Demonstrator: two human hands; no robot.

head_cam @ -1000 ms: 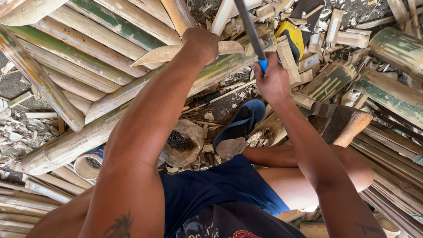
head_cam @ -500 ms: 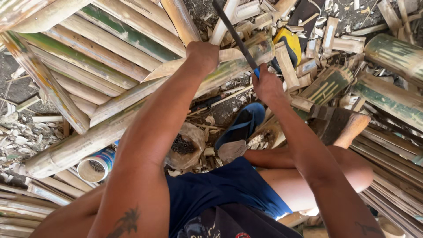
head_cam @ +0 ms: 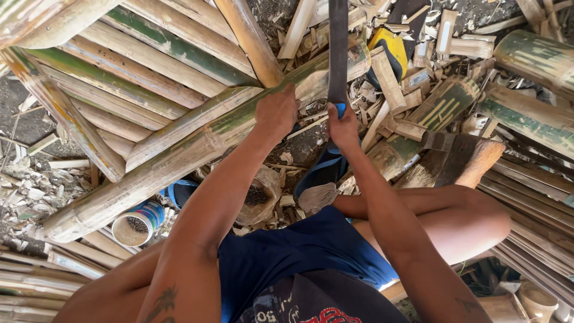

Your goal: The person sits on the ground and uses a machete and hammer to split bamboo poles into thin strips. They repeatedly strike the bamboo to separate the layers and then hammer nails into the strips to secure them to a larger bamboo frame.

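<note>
Location: on bare ground (head_cam: 299, 146) strewn with bamboo offcuts, seen from above; the person sits with knees apart, in blue shorts (head_cam: 299, 251).
Left hand: left hand (head_cam: 276, 112) is closed around the upper part of a split bamboo pole (head_cam: 179, 161), fingers wrapped over its top edge, arm extended.
Right hand: right hand (head_cam: 343, 127) is clenched on the blue handle (head_cam: 339, 109) of a long dark blade (head_cam: 338, 48); only a small part of the handle shows above the fist.
Blade: runs straight up from the right hand to the top edge of the view, flat side toward the camera, just beside the upper end of the pole. Whether its edge touches the bamboo cannot be told.
Pole: lies diagonally from the lower left of the ground to the upper centre, green and tan, resting across other poles; its upper end is between the two hands.
Stacked bamboo: a fan of whole and split bamboo lengths (head_cam: 119, 66) fills the upper left.
Right side: green bamboo sections (head_cam: 532, 60) and a wooden chopping block (head_cam: 463, 158) lie beside the right knee.
Near items: a yellow-and-black object (head_cam: 391, 45) lies among the chips at top centre; a blue sandal (head_cam: 320, 173) lies below the hands; a blue-banded can (head_cam: 140, 221) lies on its side under the pole's lower end.
</note>
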